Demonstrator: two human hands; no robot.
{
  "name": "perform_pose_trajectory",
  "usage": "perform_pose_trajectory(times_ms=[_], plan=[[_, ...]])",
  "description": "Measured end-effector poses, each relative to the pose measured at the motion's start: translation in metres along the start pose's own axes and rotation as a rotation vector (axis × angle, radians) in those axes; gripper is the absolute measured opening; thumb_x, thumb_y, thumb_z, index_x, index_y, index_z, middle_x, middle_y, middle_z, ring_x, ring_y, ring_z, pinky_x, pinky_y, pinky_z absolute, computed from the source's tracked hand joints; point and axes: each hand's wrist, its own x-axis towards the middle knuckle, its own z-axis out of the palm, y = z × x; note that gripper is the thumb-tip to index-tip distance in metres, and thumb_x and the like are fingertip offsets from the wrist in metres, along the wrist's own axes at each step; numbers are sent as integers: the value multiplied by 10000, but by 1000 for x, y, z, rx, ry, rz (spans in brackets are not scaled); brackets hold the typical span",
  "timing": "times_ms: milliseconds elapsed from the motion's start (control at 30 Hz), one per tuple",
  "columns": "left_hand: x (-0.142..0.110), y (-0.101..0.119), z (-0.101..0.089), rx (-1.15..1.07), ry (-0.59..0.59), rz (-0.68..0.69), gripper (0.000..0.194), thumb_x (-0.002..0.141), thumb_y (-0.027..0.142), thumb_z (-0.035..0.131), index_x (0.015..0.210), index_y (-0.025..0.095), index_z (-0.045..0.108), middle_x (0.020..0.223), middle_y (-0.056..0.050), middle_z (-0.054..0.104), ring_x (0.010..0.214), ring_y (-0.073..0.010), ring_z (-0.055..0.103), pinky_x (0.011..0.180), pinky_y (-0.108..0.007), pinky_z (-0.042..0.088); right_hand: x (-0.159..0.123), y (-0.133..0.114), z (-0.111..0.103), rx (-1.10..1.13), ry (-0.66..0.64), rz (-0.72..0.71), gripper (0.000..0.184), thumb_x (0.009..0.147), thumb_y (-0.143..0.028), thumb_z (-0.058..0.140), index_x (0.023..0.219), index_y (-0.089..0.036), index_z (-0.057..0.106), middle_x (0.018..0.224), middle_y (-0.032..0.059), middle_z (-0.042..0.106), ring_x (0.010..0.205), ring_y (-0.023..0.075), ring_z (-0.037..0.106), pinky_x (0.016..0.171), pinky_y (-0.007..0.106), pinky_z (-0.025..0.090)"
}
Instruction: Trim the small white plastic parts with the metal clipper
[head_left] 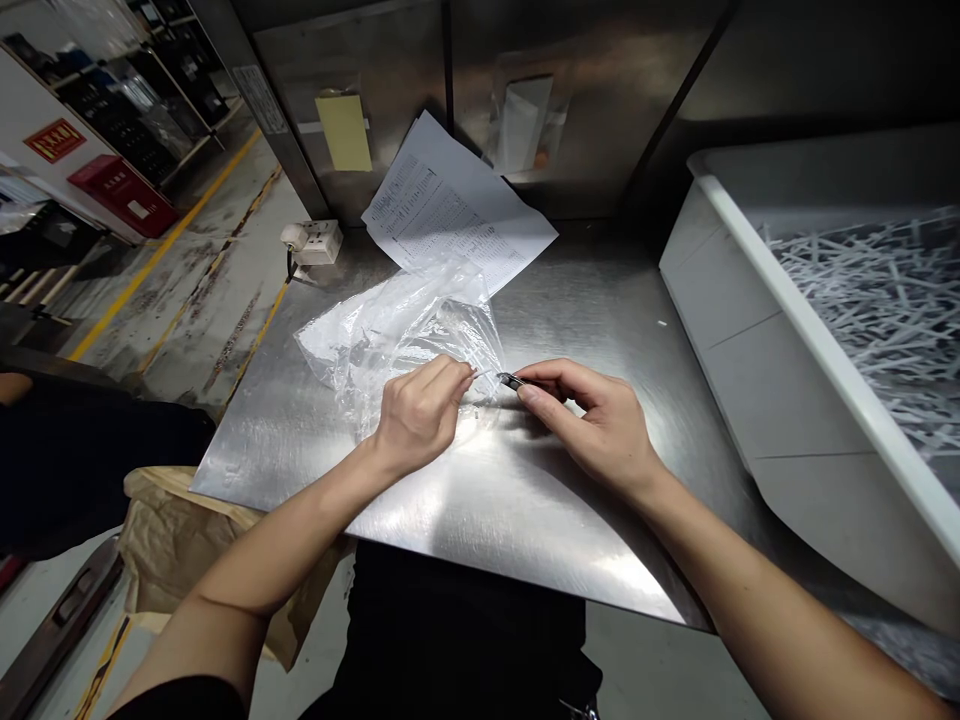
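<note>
Above the metal table, my left hand is closed, pinching a thin white plastic piece that points to the right. Facing it, my right hand grips a small dark tool with a shiny metal tip, which looks like a nail clipper. The clipper's tip is at or very near the free end of the plastic piece; whether they touch I cannot tell. Just behind my hands lies a crumpled clear plastic bag, partly covered by my left hand.
On the right stands a large white bin holding many thin white plastic pieces. Printed sheets lean at the table's back. A power socket sits at the back left corner. Below the left edge is a brown paper bag; another person is beyond.
</note>
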Motion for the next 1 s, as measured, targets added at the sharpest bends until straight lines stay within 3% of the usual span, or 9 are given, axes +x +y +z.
perform_pose_trajectory(times_ms=[333,700,1000], plan=[[-1,-2,1,52,14,31,206,1121,174,443,1018,175,622,852,-23,656,739,-123,596,639,-256,393,1,1,-2,-45,-32,-45,127,1026,-317,730,1098,-225,781,814,-1,716,705,167,645,635,307,485],[0,0,1,111,21,78,239,1107,157,461,906,177,589,803,-13,604,691,-126,521,624,-279,357,0,5,0,-64,-10,-54,124,1035,-302,713,1088,-223,792,879,17,762,737,180,684,655,312,503],[-6,-2,4,137,-88,40,279,1095,244,513,870,167,660,759,-10,690,632,-127,591,572,-294,332,3,13,2,-18,-90,96,186,1014,-388,718,1037,-228,812,901,24,789,790,210,693,701,343,481]])
